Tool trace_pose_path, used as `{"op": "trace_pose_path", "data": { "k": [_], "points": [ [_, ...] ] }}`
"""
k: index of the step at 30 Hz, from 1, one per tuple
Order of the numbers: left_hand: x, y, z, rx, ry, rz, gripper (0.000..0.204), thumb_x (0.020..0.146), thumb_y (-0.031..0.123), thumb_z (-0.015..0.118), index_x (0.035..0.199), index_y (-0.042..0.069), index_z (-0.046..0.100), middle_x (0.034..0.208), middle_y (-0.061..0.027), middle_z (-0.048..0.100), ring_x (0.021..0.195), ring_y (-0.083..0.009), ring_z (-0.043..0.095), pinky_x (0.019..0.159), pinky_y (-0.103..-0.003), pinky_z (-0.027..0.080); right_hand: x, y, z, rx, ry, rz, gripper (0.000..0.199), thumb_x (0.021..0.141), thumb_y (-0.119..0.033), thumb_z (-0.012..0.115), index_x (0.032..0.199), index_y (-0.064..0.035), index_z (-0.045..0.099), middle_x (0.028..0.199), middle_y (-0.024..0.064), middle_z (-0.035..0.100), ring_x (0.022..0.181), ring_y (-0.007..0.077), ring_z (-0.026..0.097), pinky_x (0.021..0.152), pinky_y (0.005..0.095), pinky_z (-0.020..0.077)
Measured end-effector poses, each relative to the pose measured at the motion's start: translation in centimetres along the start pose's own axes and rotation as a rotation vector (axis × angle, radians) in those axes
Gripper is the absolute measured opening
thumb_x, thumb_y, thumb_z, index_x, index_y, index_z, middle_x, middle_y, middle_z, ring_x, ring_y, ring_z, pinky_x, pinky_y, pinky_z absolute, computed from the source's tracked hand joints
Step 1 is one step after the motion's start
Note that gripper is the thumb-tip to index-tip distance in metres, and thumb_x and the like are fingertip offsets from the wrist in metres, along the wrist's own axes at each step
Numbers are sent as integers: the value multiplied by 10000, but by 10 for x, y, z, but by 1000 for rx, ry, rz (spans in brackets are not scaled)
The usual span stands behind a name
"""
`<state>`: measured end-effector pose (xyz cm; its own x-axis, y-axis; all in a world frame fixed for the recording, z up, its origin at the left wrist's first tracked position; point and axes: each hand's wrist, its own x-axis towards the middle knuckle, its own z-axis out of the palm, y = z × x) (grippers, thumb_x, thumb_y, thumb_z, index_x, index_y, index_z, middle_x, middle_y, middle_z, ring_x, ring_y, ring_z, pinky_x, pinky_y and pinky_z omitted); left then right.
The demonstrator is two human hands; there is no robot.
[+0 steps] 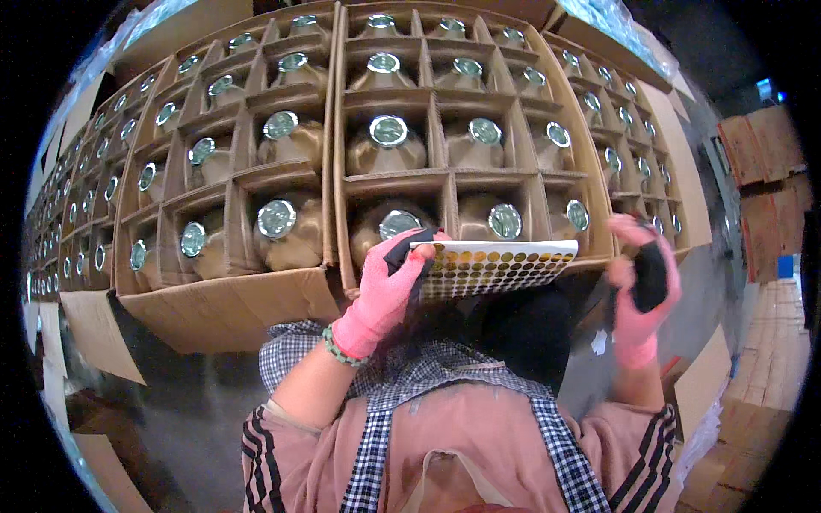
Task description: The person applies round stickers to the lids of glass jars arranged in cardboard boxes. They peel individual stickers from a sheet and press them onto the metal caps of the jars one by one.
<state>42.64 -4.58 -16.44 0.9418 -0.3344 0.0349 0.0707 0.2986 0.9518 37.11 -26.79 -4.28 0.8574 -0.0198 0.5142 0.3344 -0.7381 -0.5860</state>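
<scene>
My left hand (386,286), in a pink and black glove, is closed on the near left corner of a white sheet of round gold stickers (500,263). The sheet is tilted over the front edge of a carton of glass bottles. To the right of the sheet my right hand (641,286), gloved alike, is raised and slightly blurred. Its thumb and fingers are bent but apart, and nothing shows between them. Just beyond the left hand stands a clear glass bottle (399,225), partly hidden by it. Another bottle (505,221) stands behind the sheet.
Open cartons with cardboard dividers (389,181) hold many upright bottles in front and to both sides. A carton flap (231,312) hangs at the front left. Stacked brown cartons (761,145) stand at the far right. A loose cardboard piece (701,372) lies beside my right arm.
</scene>
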Motion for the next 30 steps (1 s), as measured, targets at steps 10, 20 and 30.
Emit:
{"op": "trace_pose_path", "data": {
  "k": [10,20,30],
  "points": [
    [15,-6,17,176,-181,181,189,760,144,543,860,-14,573,815,-100,565,755,-197,531,718,-283,409,5,6,53,-242,-457,-41,220,586,-64,665,767,-24,549,867,124,547,903,309,484,797,385,381],
    [16,-8,14,-49,-91,50,210,760,128,557,904,-24,558,823,-48,565,758,-119,504,712,-254,406,17,-1,64,-260,-438,-33,190,596,-40,647,755,-19,547,821,115,543,902,303,496,780,371,389],
    [12,-15,13,93,-59,12,225,753,118,583,934,-13,566,838,-29,592,777,-83,519,712,-226,418,18,-1,75,-391,-344,-378,242,606,-97,646,833,-68,568,823,62,534,924,279,497,809,415,369]
  ]
}}
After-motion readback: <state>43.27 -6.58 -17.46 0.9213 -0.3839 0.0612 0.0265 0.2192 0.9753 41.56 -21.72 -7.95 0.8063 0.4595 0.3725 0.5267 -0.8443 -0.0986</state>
